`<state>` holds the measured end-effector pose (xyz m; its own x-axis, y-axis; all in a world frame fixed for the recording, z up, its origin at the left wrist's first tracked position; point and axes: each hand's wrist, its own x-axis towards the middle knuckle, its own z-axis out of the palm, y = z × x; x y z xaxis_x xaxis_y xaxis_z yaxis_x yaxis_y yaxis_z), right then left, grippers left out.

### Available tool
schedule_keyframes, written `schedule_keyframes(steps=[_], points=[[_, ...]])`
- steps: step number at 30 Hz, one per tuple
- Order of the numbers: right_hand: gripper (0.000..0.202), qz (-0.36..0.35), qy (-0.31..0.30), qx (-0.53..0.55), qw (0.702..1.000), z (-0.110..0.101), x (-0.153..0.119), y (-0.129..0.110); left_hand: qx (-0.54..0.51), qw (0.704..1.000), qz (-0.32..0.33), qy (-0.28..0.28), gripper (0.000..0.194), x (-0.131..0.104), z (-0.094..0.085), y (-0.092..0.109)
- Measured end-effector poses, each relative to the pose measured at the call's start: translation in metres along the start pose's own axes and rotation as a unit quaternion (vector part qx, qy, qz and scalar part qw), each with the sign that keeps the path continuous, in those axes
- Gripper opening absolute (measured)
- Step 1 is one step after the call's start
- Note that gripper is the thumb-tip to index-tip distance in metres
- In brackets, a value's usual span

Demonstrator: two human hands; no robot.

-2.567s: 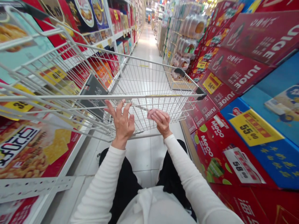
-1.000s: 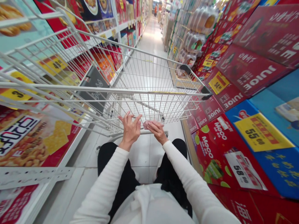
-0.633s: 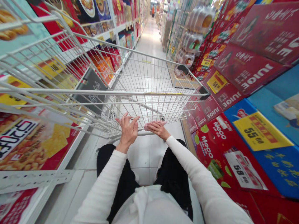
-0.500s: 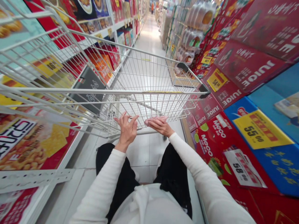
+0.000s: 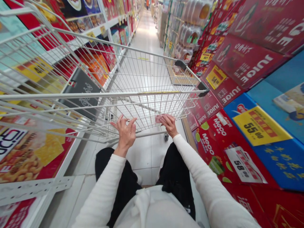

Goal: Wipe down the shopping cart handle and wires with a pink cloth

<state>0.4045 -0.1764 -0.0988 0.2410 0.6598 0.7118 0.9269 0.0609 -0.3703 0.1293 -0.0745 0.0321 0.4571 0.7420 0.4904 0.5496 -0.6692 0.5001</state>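
A white wire shopping cart [image 5: 133,95] stands sideways before my knees, its near lower rail level with my hands. My left hand [image 5: 125,131] is raised at its lower wires with the fingers spread and nothing visible in them. Whether the fingertips touch the wire I cannot tell. In my right hand [image 5: 169,124], a small folded pink cloth [image 5: 159,118] is pinched and lies against the lower wires of the basket. The palm side of that hand is hidden. To the left, a grey panel [image 5: 82,95] is fixed inside the cart.
Shelves with boxed snacks [image 5: 40,145] line the left side. Stacked drink cartons [image 5: 220,133] with price tags rise close on the right. A tiled aisle [image 5: 147,44] runs ahead, past wrapped bottles [image 5: 190,34]. A cart wheel [image 5: 166,137] shows below the basket.
My right hand has moved right along the cart with the pink cloth, from a flatter pose to bent fingers. My left hand stays spread and has shifted slightly left. The view has shifted a little.
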Motion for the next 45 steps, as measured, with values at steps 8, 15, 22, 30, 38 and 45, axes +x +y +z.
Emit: schedule_keyframes(steps=[8, 15, 22, 30, 38, 45], points=[[0.049, 0.085, 0.120, -0.069, 0.987, 0.094, -0.040, -0.077, 0.010, 1.000, -0.003, 0.004, 0.048, 0.001, 0.003, -0.002], [0.041, 0.014, 0.064, -0.046, 0.997, 0.084, -0.042, -0.077, 0.020, 1.000, 0.003, 0.000, 0.049, 0.002, 0.001, -0.003], [0.041, 0.038, 0.053, -0.050, 0.997, 0.065, -0.040, -0.059, 0.017, 0.999, -0.024, 0.018, 0.047, 0.002, 0.008, 0.007], [0.037, 0.078, 0.056, -0.027, 0.995, 0.132, -0.043, -0.174, 0.025, 0.999, -0.033, -0.006, 0.045, 0.002, 0.007, 0.016], [0.039, 0.044, 0.087, -0.002, 0.995, 0.083, -0.035, -0.111, 0.043, 0.998, 0.022, 0.047, 0.039, -0.014, -0.017, 0.009], [0.066, 0.087, 0.130, 0.013, 0.988, 0.091, -0.016, -0.141, 0.092, 0.959, -0.071, 0.259, 0.040, -0.003, -0.053, -0.008]])
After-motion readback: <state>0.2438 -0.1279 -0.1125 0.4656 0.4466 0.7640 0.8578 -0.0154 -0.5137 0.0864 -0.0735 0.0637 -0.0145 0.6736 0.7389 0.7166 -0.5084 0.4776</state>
